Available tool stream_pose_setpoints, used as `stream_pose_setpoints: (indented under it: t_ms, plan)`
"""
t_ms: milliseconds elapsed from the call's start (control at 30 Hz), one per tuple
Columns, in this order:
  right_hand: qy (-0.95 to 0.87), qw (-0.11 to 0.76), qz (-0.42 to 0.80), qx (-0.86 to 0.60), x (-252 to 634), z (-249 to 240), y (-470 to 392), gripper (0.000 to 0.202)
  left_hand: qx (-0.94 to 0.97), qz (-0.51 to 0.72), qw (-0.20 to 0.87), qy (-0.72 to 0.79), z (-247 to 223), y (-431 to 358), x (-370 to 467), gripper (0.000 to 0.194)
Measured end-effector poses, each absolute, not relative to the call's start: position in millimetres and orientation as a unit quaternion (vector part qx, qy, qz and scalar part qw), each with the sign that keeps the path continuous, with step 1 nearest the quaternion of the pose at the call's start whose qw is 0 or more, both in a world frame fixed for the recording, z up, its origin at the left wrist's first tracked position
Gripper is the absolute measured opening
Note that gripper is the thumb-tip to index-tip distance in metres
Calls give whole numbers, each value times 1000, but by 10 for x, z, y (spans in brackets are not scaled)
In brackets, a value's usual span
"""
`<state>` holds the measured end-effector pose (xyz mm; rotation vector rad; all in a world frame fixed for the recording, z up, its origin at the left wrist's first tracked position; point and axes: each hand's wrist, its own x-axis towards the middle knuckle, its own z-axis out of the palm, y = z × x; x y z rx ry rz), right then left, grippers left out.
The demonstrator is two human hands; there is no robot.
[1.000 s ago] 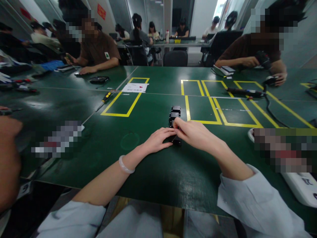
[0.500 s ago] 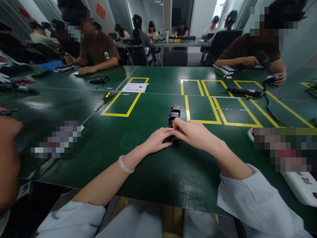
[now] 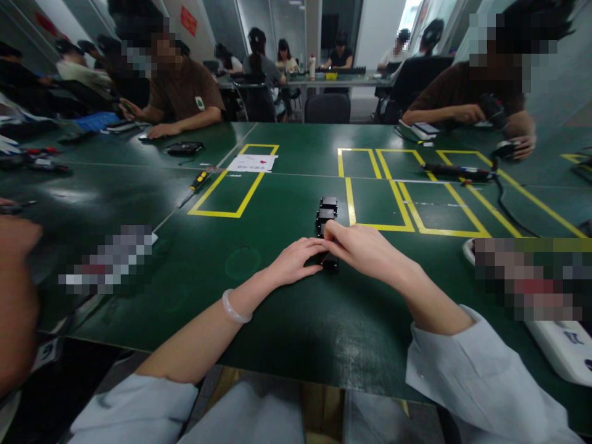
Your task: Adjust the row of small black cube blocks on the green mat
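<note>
A row of small black blocks (image 3: 327, 213) lies on the green table (image 3: 287, 320), running away from me under my hands. My left hand (image 3: 298, 262) rests at the left side of the nearer blocks, its thumb and fingers apart around them. Above the same blocks is my right hand (image 3: 358, 245), thumb and index finger pinched together; what they hold, if anything, is too small to make out. The two hands' fingertips meet over the row and hide its middle part.
Yellow tape rectangles mark the table beyond. A yellow-black screwdriver (image 3: 198, 181) and a white paper (image 3: 252, 163) lie left of centre. Phone-like items lie at both sides, a black tool (image 3: 457, 171) at right. Two people sit opposite; another person's arm (image 3: 18, 296) is at far left.
</note>
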<state>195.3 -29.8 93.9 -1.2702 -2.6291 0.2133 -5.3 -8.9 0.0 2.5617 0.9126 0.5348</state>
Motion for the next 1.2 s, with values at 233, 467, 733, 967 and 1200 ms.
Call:
stream_pose_setpoints:
  t_ms: [233, 467, 733, 967, 1200]
  plan:
    - [-897, 116, 88, -418, 1962, 956, -321, 15, 908, 190, 187, 324, 5, -90, -49, 45]
    - [-894, 108, 69, -430, 1952, 939, -301, 22, 909, 186, 185, 325, -6, -85, -58, 40]
    - [-898, 110, 80, -418, 1958, 959, -312, 18, 909, 187, 179, 327, 11, -88, -47, 39]
    - [-897, 96, 72, -426, 1949, 965, -316, 19, 908, 187, 185, 327, 11, -91, -49, 39]
    - [-896, 114, 83, -421, 1952, 945, -317, 17, 906, 193, 185, 328, 1, -90, -48, 40]
